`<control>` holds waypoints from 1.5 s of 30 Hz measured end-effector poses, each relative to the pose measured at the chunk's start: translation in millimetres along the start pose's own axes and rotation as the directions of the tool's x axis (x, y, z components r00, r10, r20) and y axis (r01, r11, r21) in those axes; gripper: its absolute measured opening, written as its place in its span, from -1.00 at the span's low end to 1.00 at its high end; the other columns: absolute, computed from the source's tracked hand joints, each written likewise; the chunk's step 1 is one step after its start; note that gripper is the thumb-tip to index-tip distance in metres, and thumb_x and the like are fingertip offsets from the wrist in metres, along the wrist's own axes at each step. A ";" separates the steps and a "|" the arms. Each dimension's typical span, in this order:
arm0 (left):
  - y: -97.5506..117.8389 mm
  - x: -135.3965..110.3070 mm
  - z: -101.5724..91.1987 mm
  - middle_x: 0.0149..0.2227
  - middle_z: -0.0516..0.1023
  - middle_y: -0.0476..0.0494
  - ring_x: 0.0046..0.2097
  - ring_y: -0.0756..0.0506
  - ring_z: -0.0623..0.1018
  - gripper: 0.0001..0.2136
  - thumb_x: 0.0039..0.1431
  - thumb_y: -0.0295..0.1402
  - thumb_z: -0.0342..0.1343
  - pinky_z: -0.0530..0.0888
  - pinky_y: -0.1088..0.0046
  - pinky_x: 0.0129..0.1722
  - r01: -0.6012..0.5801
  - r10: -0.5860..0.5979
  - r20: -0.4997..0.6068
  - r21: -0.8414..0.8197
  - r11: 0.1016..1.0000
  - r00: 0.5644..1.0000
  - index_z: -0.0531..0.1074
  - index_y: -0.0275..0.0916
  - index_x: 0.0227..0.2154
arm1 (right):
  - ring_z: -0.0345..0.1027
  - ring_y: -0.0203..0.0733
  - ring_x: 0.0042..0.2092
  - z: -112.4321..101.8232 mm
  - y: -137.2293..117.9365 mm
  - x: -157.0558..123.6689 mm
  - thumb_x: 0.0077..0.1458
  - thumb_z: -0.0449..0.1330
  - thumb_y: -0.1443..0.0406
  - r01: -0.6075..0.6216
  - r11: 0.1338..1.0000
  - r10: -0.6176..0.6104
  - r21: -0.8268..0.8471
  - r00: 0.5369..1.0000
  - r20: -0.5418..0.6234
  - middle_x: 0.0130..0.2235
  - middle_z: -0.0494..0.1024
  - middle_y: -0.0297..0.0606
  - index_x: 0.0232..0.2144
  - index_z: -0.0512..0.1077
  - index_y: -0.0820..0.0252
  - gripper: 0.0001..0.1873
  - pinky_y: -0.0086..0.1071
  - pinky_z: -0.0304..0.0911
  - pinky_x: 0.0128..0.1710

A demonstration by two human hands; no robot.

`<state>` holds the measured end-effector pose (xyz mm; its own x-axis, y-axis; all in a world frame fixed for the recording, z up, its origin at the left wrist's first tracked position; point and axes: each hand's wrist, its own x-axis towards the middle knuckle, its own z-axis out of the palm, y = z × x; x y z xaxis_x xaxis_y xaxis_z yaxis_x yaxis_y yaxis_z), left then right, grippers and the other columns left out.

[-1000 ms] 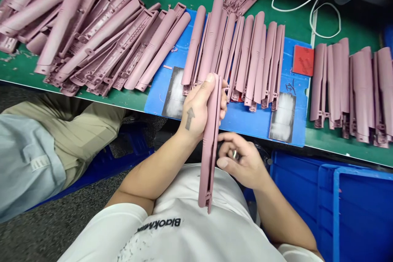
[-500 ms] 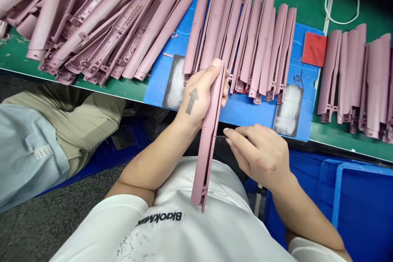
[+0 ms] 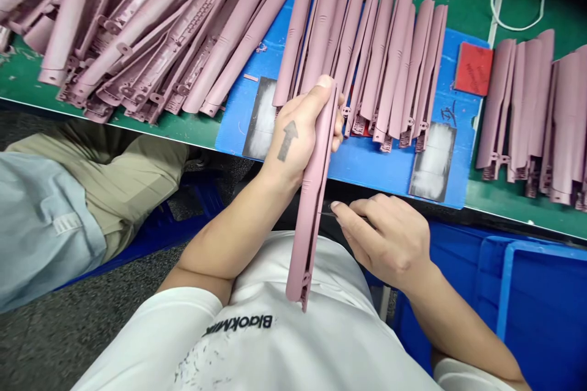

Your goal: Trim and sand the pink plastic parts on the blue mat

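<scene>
Worktop [image 3: 458,3] in green spans the view, and a blue board [image 3: 367,168] lies on it near the middle. To the left sprawls a loose heap of pink shells [image 3: 144,30], some with rounded backs up, others showing ribbed insides; on the board a row of similar shells [image 3: 385,61] stands closely packed, slanting side by side.

The held shell [image 3: 305,220] is in front of the person's white shirt, its upper end towards the worktop and its lower end over the shirt, the whole length leaning slightly right. It is long and slim, dusty pink and matt, with a smooth rounded back. A lengthwise gap runs down its right side, dark within and wider in the lower half.

The left hand [image 3: 298,128] wraps the upper part of it, thumb along the back and fingers curled behind. The right hand [image 3: 389,238] is bent, thumb and fingers pinching a thin dark implement [image 3: 326,214], mostly hidden, whose tip reaches the shell's right edge.

Smallest are the marks: a few short grooves cross the back about midway, and a tiny holed tab shows inside the lower end.
</scene>
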<state>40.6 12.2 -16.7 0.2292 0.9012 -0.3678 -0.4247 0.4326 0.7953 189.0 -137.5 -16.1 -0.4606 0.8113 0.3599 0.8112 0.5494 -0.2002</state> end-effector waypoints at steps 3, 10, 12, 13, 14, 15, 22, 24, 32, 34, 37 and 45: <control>1.8 0.9 0.7 -0.54 0.45 -0.04 -0.62 0.04 0.40 -0.55 0.50 0.04 0.15 0.34 0.51 -0.66 -0.007 0.007 -0.002 0.005 1.000 1.000 0.55 -0.23 -0.37 | 0.29 -0.19 -0.34 -1.2 -3.6 -4.3 0.36 0.24 0.45 0.013 1.000 -0.013 0.024 1.000 0.001 -0.29 0.64 -0.28 0.05 0.55 0.15 -0.73 -0.22 0.06 -0.35; 4.8 5.1 -3.0 -0.53 0.45 -0.02 -0.59 0.04 0.43 -0.53 0.46 0.09 0.18 0.34 0.52 -0.64 -0.070 0.069 0.052 0.014 0.997 0.996 0.55 -0.25 -0.33 | 0.27 -0.17 -0.33 -4.8 -14.0 -15.4 0.40 0.18 0.45 0.063 0.990 -0.065 0.123 0.998 0.017 -0.25 0.65 -0.20 0.09 0.54 0.26 -0.73 -0.20 0.03 -0.36; 5.6 7.3 -4.6 -0.52 0.44 -0.01 -0.59 0.05 0.43 -0.52 0.47 0.10 0.17 0.33 0.53 -0.64 -0.080 0.080 0.074 0.000 0.997 0.994 0.54 -0.28 -0.32 | 0.28 -0.17 -0.33 -5.7 -17.5 -18.2 0.41 0.18 0.44 0.064 0.984 -0.070 0.164 0.997 0.026 -0.25 0.65 -0.18 0.07 0.55 0.29 -0.74 -0.19 0.02 -0.37; 6.0 8.5 -5.2 -0.52 0.44 -0.01 -0.59 0.05 0.43 -0.51 0.47 0.10 0.16 0.32 0.54 -0.65 -0.084 0.084 0.082 -0.005 0.996 0.993 0.53 -0.29 -0.31 | 0.28 -0.17 -0.34 -6.0 -19.2 -19.5 0.41 0.17 0.44 0.065 0.982 -0.071 0.180 0.997 0.027 -0.26 0.65 -0.17 0.06 0.55 0.29 -0.75 -0.19 0.02 -0.37; 6.3 9.8 -5.8 -0.51 0.44 -0.01 -0.59 0.05 0.43 -0.51 0.47 0.11 0.17 0.31 0.54 -0.65 -0.085 0.086 0.086 -0.008 0.996 0.993 0.53 -0.29 -0.31 | 0.29 -0.17 -0.34 -6.3 -20.8 -20.8 0.41 0.16 0.44 0.068 0.979 -0.074 0.193 0.997 0.024 -0.27 0.65 -0.17 0.05 0.56 0.30 -0.75 -0.19 0.02 -0.37; 6.4 11.1 -6.2 -0.51 0.44 -0.01 -0.59 0.05 0.43 -0.51 0.45 0.12 0.18 0.31 0.53 -0.66 -0.085 0.086 0.087 -0.009 0.996 0.993 0.53 -0.28 -0.31 | 0.29 -0.17 -0.34 -6.4 -22.3 -22.2 0.41 0.15 0.45 0.071 0.977 -0.076 0.203 0.997 0.016 -0.28 0.64 -0.18 0.04 0.56 0.30 -0.75 -0.19 0.03 -0.37; 6.9 18.4 -6.7 -0.47 0.43 -0.07 -0.58 0.05 0.39 -0.55 0.37 0.12 0.27 0.29 0.51 -0.71 -0.095 0.098 0.069 -0.041 0.995 0.993 0.57 -0.20 -0.38 | 0.35 -0.18 -0.35 -5.3 -33.2 -29.4 0.41 0.17 0.41 0.102 0.955 -0.114 0.280 0.993 0.026 -0.29 0.65 -0.22 0.02 0.59 0.23 -0.76 -0.20 0.07 -0.39; 9.7 19.4 -6.7 -0.46 0.43 -0.09 -0.57 0.04 0.38 -0.56 0.37 0.12 0.26 0.30 0.51 -0.71 -0.095 0.098 0.060 -0.051 0.994 0.993 0.57 -0.17 -0.40 | 0.30 -0.19 -0.39 -5.2 -36.1 -30.0 0.39 0.20 0.40 0.119 0.939 -0.139 0.324 0.989 0.041 -0.34 0.61 -0.25 -0.02 0.60 0.24 -0.79 -0.19 0.05 -0.41; 27.5 15.9 -2.3 -0.50 0.39 -0.02 -0.57 0.06 0.38 -0.52 0.46 0.16 0.13 0.32 0.60 -0.70 -0.046 0.056 0.076 -0.126 0.991 0.996 0.54 -0.18 -0.30 | 0.32 -0.25 -0.44 2.1 -24.5 -27.6 0.46 0.15 0.29 -0.050 0.775 0.036 0.630 0.999 0.035 -0.39 0.54 -0.33 0.01 0.52 0.19 -0.81 -0.29 0.17 -0.43; 28.2 11.6 1.8 -0.53 0.37 0.01 -0.59 0.06 0.36 -0.48 0.45 0.22 0.09 0.29 0.60 -0.73 -0.061 0.072 0.080 -0.130 0.990 0.994 0.53 -0.18 -0.29 | 0.28 -0.31 -0.47 8.8 -20.4 -21.6 0.48 0.20 0.21 -0.244 0.655 0.245 0.715 0.964 0.105 -0.41 0.49 -0.41 0.05 0.51 0.15 -0.79 -0.39 0.20 -0.46; 26.2 4.7 7.5 -0.54 0.37 0.03 -0.60 0.07 0.36 -0.46 0.40 0.28 0.09 0.26 0.60 -0.75 -0.086 0.096 0.073 -0.129 0.988 0.993 0.51 -0.16 -0.27 | 0.14 -0.38 -0.53 20.9 -20.2 -7.1 0.44 0.28 0.02 -0.400 0.420 0.379 0.815 0.893 0.243 -0.47 0.38 -0.50 0.09 0.55 0.14 -0.62 -0.47 0.14 -0.53; 21.8 -1.2 6.6 -0.51 0.39 0.07 -0.61 0.07 0.42 -0.52 0.40 0.21 0.16 0.29 0.60 -0.73 -0.077 0.090 0.083 -0.154 0.985 0.992 0.51 -0.16 -0.23 | 0.07 -0.37 -0.51 37.0 -28.8 16.0 0.34 0.30 -0.11 -0.466 0.162 0.411 0.870 0.833 0.370 -0.50 0.34 -0.47 -0.22 0.54 0.16 -0.55 -0.48 0.16 -0.53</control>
<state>36.8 20.4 4.3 0.2622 0.9313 -0.2530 -0.5711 0.3611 0.7372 145.0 -133.0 -38.3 -0.1840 0.9756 -0.1198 0.0331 -0.1156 -0.9927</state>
